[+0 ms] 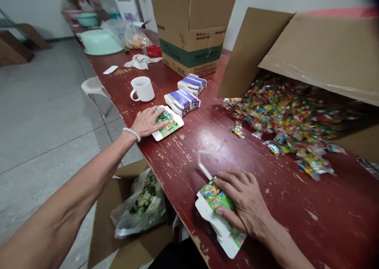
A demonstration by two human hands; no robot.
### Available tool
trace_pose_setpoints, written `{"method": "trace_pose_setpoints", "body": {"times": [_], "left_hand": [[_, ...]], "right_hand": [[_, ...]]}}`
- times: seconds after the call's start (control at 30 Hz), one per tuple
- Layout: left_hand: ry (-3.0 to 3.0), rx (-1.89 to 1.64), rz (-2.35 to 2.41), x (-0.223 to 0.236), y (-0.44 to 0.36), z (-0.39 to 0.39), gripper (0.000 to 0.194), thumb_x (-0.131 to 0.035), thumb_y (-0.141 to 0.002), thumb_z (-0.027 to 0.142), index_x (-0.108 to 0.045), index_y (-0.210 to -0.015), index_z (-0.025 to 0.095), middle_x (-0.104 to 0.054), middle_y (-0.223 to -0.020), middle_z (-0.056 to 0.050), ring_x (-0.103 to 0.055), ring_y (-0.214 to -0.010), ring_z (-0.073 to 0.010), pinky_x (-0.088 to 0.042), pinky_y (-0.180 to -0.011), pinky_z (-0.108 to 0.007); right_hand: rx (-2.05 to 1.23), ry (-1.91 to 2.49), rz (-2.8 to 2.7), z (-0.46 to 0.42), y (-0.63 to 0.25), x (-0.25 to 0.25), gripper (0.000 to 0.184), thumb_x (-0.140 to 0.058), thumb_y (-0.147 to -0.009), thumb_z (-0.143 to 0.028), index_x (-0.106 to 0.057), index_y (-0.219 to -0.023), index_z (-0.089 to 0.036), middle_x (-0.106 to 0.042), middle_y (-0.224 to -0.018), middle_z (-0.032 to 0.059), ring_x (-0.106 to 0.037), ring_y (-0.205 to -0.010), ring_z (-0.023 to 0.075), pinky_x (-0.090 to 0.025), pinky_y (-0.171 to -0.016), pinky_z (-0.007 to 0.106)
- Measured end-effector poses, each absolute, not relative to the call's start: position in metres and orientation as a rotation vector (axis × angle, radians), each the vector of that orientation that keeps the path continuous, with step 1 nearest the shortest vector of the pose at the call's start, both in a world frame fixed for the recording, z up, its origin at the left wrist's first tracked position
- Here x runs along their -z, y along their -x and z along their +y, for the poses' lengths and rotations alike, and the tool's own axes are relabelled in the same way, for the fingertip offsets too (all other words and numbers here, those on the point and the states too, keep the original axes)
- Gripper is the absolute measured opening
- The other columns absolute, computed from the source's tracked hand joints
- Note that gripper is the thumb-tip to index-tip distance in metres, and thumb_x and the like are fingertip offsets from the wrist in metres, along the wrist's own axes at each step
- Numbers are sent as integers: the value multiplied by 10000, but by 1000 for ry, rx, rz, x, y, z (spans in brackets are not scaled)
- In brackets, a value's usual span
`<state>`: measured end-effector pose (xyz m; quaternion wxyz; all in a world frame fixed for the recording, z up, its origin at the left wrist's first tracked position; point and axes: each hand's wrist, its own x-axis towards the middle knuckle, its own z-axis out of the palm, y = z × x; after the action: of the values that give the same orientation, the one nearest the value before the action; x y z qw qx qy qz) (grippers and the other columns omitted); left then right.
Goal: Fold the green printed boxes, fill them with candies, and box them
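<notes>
My left hand (pixel 147 121) lies with its fingers stretched out over a flat green printed carton (pixel 172 124) with white flaps, just in front of a white mug (pixel 143 88). Nearer to me, my right hand (pixel 241 198) grips another small green carton (pixel 217 194) by its right side, thumb across the printed face. That carton rests on the red table, white flaps out at its left and lower ends. A white flap or strip (pixel 204 169) sticks up at its far end, partly blurred. Behind the left hand are two bundles of purple-and-white cartons (pixel 182 100).
Wrapped candies (pixel 284 107) spill from a tipped cardboard box (pixel 325 56) at right. A tall carton (pixel 194 32) stands behind. Below the table edge, an open box holds a plastic bag (pixel 142 206) of green packets. A mint basin (pixel 101 42) and a cloth (pixel 142 61) are farther off.
</notes>
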<state>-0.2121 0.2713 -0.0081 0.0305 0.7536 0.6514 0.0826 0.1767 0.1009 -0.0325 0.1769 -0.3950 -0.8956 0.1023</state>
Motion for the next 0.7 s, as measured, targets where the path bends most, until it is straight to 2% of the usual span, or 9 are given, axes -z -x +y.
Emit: {"method": "trace_pose_setpoints", "body": {"times": [0.1,0.23,0.33,0.4,0.5,0.6,0.7], "left_hand": [[-2385,-58,2051,-1,205,266,705,-411,-917,624,-370,-1505,237,-293,-1589,-167,-311,-1404,-399,-259,-1093,-607],[-2434,-77,2169,-7,192,256,652,-365,-954,554,-372,-1504,203,-248,-1610,-172,-199,-1456,-413,-165,-1101,-670],[-2474,-98,2129,-6,184,250,585,-369,-966,472,-410,-1481,198,-291,-1599,-160,-193,-1467,-388,-150,-1119,-655],[-2492,-82,2089,-6,181,246,548,-393,-959,440,-453,-1455,214,-349,-1574,-154,-238,-1453,-393,-158,-1113,-672],[-2517,-129,2099,-7,173,234,546,-433,-941,434,-493,-1426,192,-353,-1569,-175,-238,-1452,-417,-128,-1115,-695],[-2508,-443,1899,-8,151,206,561,-470,-920,431,-497,-1419,175,-387,-1550,-167,-266,-1456,-369,-149,-1173,-597],[-2264,-664,1512,-4,111,166,613,-553,-868,416,-470,-1436,203,-529,-1438,-130,-473,-1325,-305,-332,-1132,-459]], "right_hand": [[-318,1138,-2523,100,-178,30,590,-481,-879,-680,-637,-1242,-243,-656,-1256,125,-510,-1161,369,-296,-961,537],[-369,1144,-2497,102,-175,26,591,-447,-892,-697,-643,-1213,-241,-664,-1243,118,-512,-1154,352,-293,-954,524],[-373,1137,-2481,101,-174,26,577,-462,-893,-686,-636,-1226,-248,-655,-1262,112,-507,-1163,348,-291,-965,521],[-363,1135,-2474,100,-175,30,553,-485,-894,-662,-634,-1236,-254,-649,-1271,113,-506,-1162,348,-287,-974,524],[-350,1132,-2456,100,-174,35,520,-519,-893,-631,-632,-1239,-260,-653,-1255,110,-514,-1146,341,-290,-974,522],[-353,1127,-2448,101,-172,34,513,-524,-895,-627,-636,-1232,-257,-659,-1239,105,-518,-1142,331,-301,-965,503],[-354,1124,-2467,102,-171,29,525,-504,-906,-630,-636,-1227,-235,-648,-1265,106,-514,-1150,318,-304,-963,484]]}}
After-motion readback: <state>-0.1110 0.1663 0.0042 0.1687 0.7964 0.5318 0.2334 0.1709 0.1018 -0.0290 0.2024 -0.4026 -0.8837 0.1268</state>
